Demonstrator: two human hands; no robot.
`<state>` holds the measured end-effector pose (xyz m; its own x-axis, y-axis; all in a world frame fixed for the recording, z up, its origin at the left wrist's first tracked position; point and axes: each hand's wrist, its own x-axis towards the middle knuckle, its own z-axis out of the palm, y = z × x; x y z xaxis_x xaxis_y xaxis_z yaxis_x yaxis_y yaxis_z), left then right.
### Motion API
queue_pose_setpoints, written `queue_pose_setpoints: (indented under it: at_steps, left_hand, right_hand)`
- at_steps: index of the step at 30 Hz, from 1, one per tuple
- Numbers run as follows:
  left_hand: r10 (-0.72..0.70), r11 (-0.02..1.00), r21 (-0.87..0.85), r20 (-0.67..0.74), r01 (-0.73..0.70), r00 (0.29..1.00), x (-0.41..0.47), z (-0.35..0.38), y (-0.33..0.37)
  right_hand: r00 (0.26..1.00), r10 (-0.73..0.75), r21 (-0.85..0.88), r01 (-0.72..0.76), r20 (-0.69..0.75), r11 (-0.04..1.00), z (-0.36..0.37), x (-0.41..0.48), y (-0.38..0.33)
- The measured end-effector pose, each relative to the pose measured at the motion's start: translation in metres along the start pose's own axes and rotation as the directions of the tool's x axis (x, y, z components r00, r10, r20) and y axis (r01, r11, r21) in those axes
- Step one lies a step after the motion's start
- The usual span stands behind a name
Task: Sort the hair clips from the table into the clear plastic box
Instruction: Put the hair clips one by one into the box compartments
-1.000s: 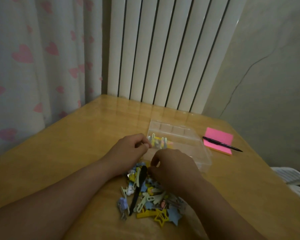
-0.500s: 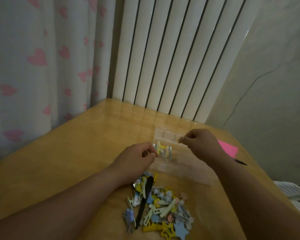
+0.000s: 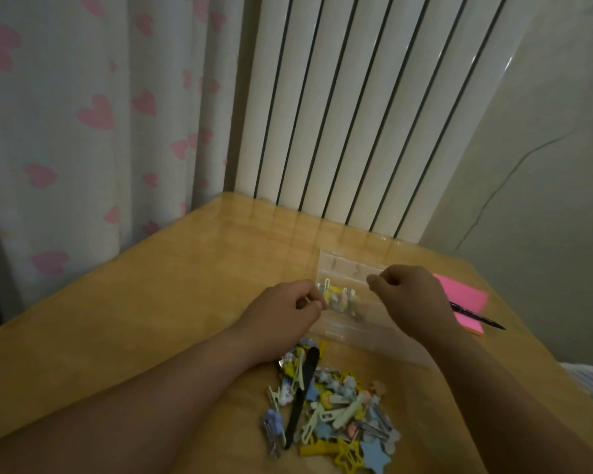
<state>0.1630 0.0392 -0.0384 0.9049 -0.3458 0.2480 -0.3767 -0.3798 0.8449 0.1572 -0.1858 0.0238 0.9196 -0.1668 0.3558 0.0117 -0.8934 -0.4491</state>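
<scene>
over the box (image 3: pixel 343 268), left hand (image 3: pixel 281 313) and right hand (image 3: pixel 408 295) curl, grip unclear; few clips (image 3: pixel 336 299) lie inside; a big pile (image 3: pixel 329 415) waits on the table (image 3: pixel 151 319).

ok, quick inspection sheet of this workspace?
Surface: wooden table, glossy.
Job's things: clear plastic box with a few boxed clips; loose clip pile nearer the person.
Clutter: pink sticky-note pad with black pen across it, right of the box.
Grippers: left hand curled at the box's left end; right hand curled over the box; held items unclear.
Cables: thin dark line on the wall, cable or crack unclear.
Surroundings: white radiator, heart-print curtain.
</scene>
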Motion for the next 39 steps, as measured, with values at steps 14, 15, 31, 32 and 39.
queue_pose_setpoints:
  at_steps: [14,15,31,32,39]
  left_hand:
    - [0.024,1.000,0.002,-0.041,-0.024,0.999,0.001,0.000,0.001]
    - [0.025,1.000,0.005,-0.042,-0.025,0.999,0.001,0.000,0.001]
    - [0.024,1.000,0.008,-0.030,-0.024,0.999,0.001,-0.001,0.001]
    - [0.023,1.000,0.008,-0.030,-0.023,0.999,0.002,-0.001,0.000]
    - [0.004,0.999,-0.045,-0.008,-0.004,1.000,0.003,0.000,-0.003]
  right_hand:
    - [0.843,-0.319,-0.111,0.402,0.433,0.909,0.010,-0.069,-0.029]
    - [0.840,-0.316,-0.117,0.403,0.441,0.908,0.009,-0.068,-0.030]
    - [0.817,-0.233,-0.339,0.454,0.527,0.824,-0.004,-0.072,-0.042]
    - [0.819,-0.231,-0.335,0.449,0.526,0.829,-0.006,-0.072,-0.042]
    - [0.972,-0.122,0.075,0.109,0.202,0.991,-0.041,-0.043,-0.022]
